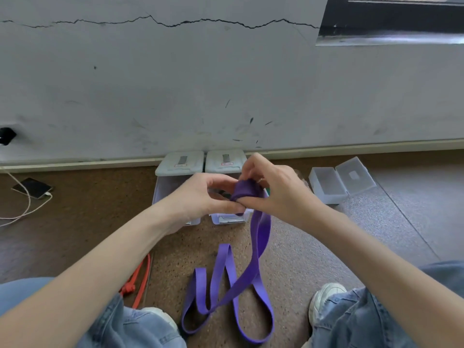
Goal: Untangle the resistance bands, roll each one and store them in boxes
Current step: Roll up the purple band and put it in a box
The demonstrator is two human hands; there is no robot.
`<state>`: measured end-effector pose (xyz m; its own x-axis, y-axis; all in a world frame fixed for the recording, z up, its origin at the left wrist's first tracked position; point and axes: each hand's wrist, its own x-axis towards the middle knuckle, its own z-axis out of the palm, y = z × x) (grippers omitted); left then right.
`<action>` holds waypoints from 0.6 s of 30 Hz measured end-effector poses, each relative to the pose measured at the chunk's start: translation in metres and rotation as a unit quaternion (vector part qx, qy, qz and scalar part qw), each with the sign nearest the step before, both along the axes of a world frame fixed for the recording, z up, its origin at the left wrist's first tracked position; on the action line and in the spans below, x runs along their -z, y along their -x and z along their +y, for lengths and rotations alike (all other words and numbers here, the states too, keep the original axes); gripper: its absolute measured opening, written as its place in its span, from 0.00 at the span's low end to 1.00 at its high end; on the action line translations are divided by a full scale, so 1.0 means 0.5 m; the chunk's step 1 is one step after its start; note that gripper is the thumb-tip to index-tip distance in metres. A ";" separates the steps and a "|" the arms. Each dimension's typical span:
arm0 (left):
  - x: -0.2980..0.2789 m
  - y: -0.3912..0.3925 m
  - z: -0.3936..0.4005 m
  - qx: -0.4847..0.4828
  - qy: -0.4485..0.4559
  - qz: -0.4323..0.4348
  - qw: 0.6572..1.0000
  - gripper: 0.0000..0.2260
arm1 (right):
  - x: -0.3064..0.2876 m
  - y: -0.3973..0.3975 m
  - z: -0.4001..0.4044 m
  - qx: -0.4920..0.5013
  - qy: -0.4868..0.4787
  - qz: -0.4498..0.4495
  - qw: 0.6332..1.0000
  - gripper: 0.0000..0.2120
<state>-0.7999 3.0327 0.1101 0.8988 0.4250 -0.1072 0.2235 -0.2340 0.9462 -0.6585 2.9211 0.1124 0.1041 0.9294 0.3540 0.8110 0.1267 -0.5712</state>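
Loops of purple band (227, 292) trail over the floor nearest the person; above those loops the left hand (200, 197) and right hand (273, 187) both pinch its rolled end, so rolling looks barely started; an orange band (144, 277) left of the purple band waits untouched; beyond it, open boxes (180, 169) sit by the wall; another clear box (329, 184) off right.

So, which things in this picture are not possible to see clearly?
All in the head view:
- Inside of the two open boxes: the left hand and right hand cover it.
- How far the purple band is rolled: fingers wrap the roll.
- Orange band: the left arm and knee hide most of it.
- Labels on the lids: too small to read.
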 end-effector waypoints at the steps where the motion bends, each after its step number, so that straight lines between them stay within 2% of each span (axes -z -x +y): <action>1: -0.001 0.000 -0.001 -0.006 0.002 -0.006 1.000 0.15 | 0.001 0.002 -0.002 0.011 -0.008 0.018 1.000 0.14; 5: 0.005 0.000 0.001 -0.023 0.044 -0.016 0.999 0.14 | -0.005 -0.011 -0.008 0.038 -0.005 0.073 0.997 0.10; 7: 0.007 0.004 0.012 -0.046 0.074 -0.007 0.996 0.17 | -0.012 -0.015 -0.012 0.028 0.020 0.168 0.985 0.06; 9: 0.007 0.012 0.020 -0.042 0.121 -0.008 0.992 0.18 | -0.013 -0.013 -0.018 0.014 0.029 0.231 0.972 0.08; 14: 0.010 0.008 0.017 -0.067 0.270 -0.090 0.956 0.17 | 0.004 0.012 -0.013 -0.008 0.050 0.269 0.962 0.19; 16: 0.011 0.002 0.011 -0.067 0.322 -0.112 0.938 0.17 | 0.016 0.024 -0.005 0.023 0.018 0.294 0.955 0.19; 18: 0.014 0.000 0.010 -0.069 0.343 -0.103 0.931 0.17 | 0.015 0.021 0.000 0.055 -0.012 0.274 0.960 0.15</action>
<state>-0.7997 3.0375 0.1032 0.8726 0.4327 -0.2269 0.0041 0.4578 0.8890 -0.6691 2.9209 0.1047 0.3779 0.8945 0.2390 0.3987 0.0757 -0.9139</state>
